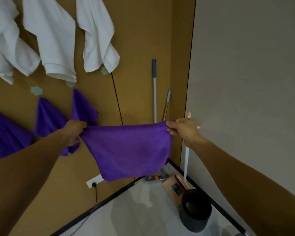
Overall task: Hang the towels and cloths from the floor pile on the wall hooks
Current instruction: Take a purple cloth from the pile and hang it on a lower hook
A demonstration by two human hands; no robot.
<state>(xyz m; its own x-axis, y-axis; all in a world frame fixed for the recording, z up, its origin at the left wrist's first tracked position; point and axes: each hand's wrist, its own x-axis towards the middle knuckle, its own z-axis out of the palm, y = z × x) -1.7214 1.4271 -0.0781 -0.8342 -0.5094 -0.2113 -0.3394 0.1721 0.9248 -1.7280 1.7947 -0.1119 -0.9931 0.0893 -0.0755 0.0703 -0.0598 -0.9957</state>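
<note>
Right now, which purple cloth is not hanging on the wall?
The purple cloth stretched between the left hand and right hand; the others hang from hooks.

I am seeing nothing I can read anywhere here. The cardboard box [173, 185] leaning in the corner by the floor is carrying a dark printed label [176, 187] with a touch of orange, but its markings are coming through too small and blurred to make out.

purple cloth [128, 150]: soft matt fabric, fine nap
white towels [51, 40]: thick matt cloth, hemmed edges
wall panel [140, 40]: smooth matt wood-look board
floor [143, 210]: glossy, reflective
bin [195, 210]: matt dark plastic
</note>
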